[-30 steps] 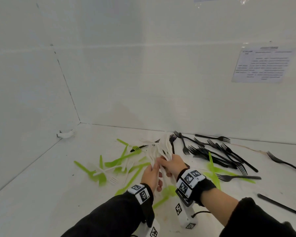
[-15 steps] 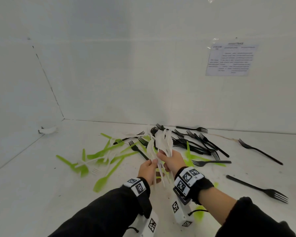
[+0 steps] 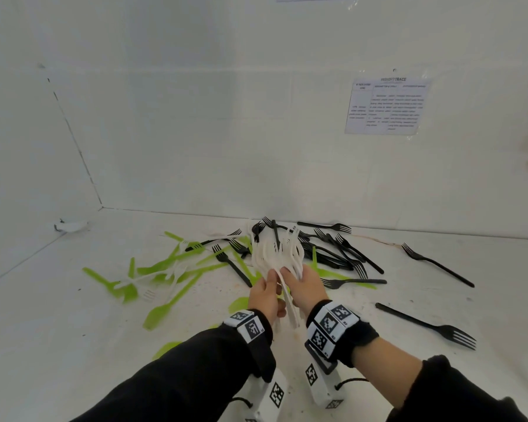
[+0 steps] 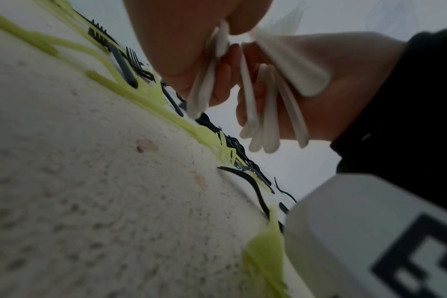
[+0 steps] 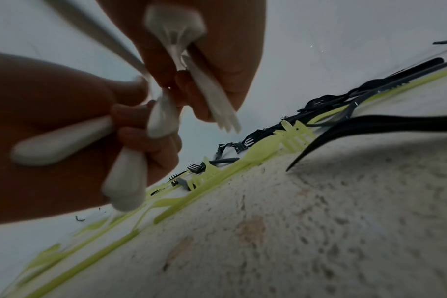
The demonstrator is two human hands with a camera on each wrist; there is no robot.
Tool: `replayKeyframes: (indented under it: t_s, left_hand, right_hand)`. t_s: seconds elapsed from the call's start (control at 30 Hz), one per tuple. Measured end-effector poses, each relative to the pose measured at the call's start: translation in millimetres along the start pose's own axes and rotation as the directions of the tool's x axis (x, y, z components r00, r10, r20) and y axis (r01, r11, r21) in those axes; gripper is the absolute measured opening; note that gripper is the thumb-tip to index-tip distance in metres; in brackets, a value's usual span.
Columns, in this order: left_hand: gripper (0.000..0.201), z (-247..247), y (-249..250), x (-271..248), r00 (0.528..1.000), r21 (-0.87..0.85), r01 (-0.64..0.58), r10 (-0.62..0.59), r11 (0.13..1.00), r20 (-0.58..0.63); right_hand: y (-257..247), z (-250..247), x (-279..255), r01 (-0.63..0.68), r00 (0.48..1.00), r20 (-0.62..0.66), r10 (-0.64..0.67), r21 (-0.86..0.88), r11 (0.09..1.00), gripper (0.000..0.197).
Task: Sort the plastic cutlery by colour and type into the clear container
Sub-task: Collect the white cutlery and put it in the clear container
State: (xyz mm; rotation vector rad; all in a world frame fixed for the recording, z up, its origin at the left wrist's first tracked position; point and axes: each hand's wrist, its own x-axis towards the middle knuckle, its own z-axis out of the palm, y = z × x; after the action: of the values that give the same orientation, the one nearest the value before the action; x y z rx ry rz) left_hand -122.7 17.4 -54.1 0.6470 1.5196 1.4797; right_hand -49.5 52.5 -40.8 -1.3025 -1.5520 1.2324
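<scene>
A fanned bunch of white plastic cutlery (image 3: 276,254) stands upright between my hands, just above the table. My left hand (image 3: 264,292) and right hand (image 3: 304,283) both grip it by the handles. In the left wrist view the white handles (image 4: 268,113) hang below curled fingers. The right wrist view shows my right hand (image 5: 212,60) pinching a white fork (image 5: 212,94). Green cutlery (image 3: 171,263) lies scattered to the left, and black forks (image 3: 345,254) are piled behind and to the right. No clear container is in view.
Two single black forks (image 3: 436,264) (image 3: 424,325) lie apart on the right. A few white forks (image 3: 148,293) sit among the green pieces. White walls close the back and left. A printed sheet (image 3: 386,106) hangs on the back wall.
Both hands have kept their hold on the white bunch and raised it slightly off the pile, fanning it out. The head view has swung a little to the right.
</scene>
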Motion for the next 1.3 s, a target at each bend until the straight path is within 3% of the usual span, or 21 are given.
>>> replayKeyframes:
  t_s: [0.1, 0.17, 0.23, 0.4, 0.67, 0.83, 0.93, 1.03, 1.3]
  left_hand:
    - [0.031, 7, 3, -4, 1.000, 0.002, -0.003, 0.003, 1.000, -0.005]
    - [0.025, 10, 3, -5, 1.000, 0.016, -0.007, 0.007, 1.000, 0.000]
    - [0.022, 14, 3, -7, 1.000, 0.021, 0.015, -0.015, 1.000, -0.005]
    - [0.050, 24, -4, 0, 0.984, -0.104, 0.177, -0.176, 0.979, 0.012]
    - [0.049, 35, -13, 1, 0.990, -0.164, 0.118, -0.128, 0.979, -0.052]
    - [0.037, 35, -8, 2, 0.997, 0.002, 0.042, -0.042, 0.999, -0.063]
    - [0.029, 32, -7, 7, 0.999, 0.029, 0.039, -0.038, 0.999, -0.017]
    - [0.025, 33, -9, 9, 0.999, 0.018, 0.031, -0.031, 0.999, -0.013]
    - [0.039, 36, -15, 5, 0.983, -0.083, 0.185, -0.185, 0.979, 0.014]
  right_hand:
    - [-2, -4, -7, 0.039, 0.996, -0.082, -0.030, 0.115, 0.993, 0.013]
    - [0, -4, -9, 0.064, 0.995, -0.080, -0.061, 0.034, 0.997, 0.005]
    - [3, -6, -8, 0.087, 0.994, -0.063, -0.093, -0.090, 0.992, 0.017]
    - [7, -11, -8, 0.144, 0.989, -0.010, -0.149, -0.194, 0.970, 0.017]
    - [11, -15, -1, 0.169, 0.986, 0.062, -0.157, -0.323, 0.931, 0.014]
    - [6, -25, 0, 0.124, 0.992, 0.005, -0.125, -0.138, 0.983, 0.002]
    - [6, -28, 2, 0.105, 0.994, 0.044, -0.103, -0.038, 0.994, 0.021]
    - [8, -28, 5, 0.069, 0.995, 0.071, -0.068, -0.004, 0.998, 0.021]
    - [19, -30, 14, 0.036, 0.996, 0.080, -0.024, -0.151, 0.988, 0.015]
